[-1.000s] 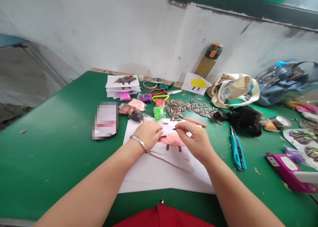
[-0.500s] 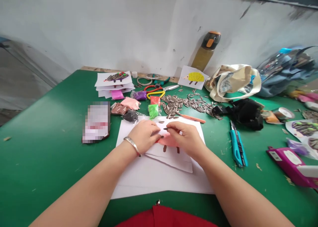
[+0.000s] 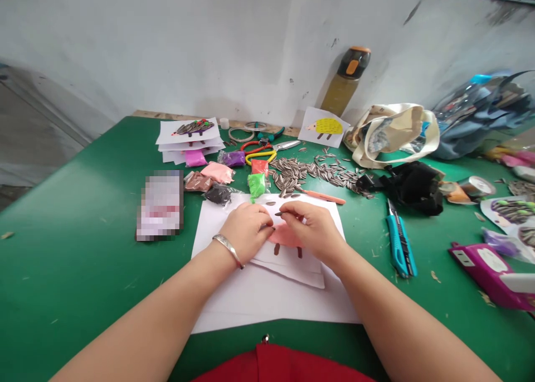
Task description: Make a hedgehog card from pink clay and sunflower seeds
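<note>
My right hand [image 3: 313,228] pinches a dark sunflower seed [image 3: 278,214] between thumb and fingertips, just above a sheet of paper. Close by on the left, my left hand [image 3: 246,231] is closed, and a second dark seed [image 3: 272,228] pokes out at its fingertips. Under both hands lies a paper picture [image 3: 288,267] with a pink clay body [image 3: 284,236] and two brown legs; my hands cover part of it. Larger white sheets [image 3: 267,301] lie beneath. One loose seed [image 3: 271,203] rests just beyond my fingers.
Behind the paper are a sunflower seed pile [image 3: 288,173], clay packets [image 3: 217,173], scissors [image 3: 267,152] and an orange-handled tool [image 3: 324,196]. A phone [image 3: 159,206] lies left; a blue utility knife [image 3: 400,242] and a purple box [image 3: 489,273] lie right. A bottle [image 3: 345,83] leans against the wall.
My left hand has shifted slightly and its wrist has turned a little; it uncovers a bit more of the pink body. My right hand stays almost still. The view has shifted slightly.
</note>
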The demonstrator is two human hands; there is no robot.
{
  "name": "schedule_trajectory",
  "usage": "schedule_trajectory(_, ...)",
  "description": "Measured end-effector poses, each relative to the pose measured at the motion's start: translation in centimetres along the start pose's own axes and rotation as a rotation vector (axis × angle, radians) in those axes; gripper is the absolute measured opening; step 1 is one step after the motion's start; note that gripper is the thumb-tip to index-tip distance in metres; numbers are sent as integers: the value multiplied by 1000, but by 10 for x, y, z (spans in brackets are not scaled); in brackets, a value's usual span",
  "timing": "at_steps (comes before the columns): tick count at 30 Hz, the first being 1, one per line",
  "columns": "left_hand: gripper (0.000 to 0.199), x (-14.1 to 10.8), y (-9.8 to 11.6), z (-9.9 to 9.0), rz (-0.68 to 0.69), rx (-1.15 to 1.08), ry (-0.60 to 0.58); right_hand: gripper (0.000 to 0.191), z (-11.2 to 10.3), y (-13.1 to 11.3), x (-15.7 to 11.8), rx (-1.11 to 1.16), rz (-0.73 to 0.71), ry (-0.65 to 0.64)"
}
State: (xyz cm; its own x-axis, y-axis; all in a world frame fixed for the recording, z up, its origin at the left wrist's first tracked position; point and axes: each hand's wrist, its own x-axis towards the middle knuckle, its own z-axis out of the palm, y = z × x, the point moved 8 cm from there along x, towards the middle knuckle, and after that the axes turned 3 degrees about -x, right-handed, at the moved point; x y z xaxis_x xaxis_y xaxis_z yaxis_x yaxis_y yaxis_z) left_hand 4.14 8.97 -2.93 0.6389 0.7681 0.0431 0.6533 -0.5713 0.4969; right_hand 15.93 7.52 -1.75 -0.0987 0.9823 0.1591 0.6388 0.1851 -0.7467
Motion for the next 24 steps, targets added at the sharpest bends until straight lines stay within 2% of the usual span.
schedule_trajectory(16, 19, -1, 1, -1, -63, 27, 11, 20, 2, -2, -2, -33, 10, -36)
schedule_trajectory(20, 24, 1, 1, -4, -46, -16, -50, 20, 0, 0, -3, -54, 24, -63)
schedule_trajectory(24, 23, 0, -2, -10, -51, -56, -63, 21, -3, 1, -4, -56, 13, -93)
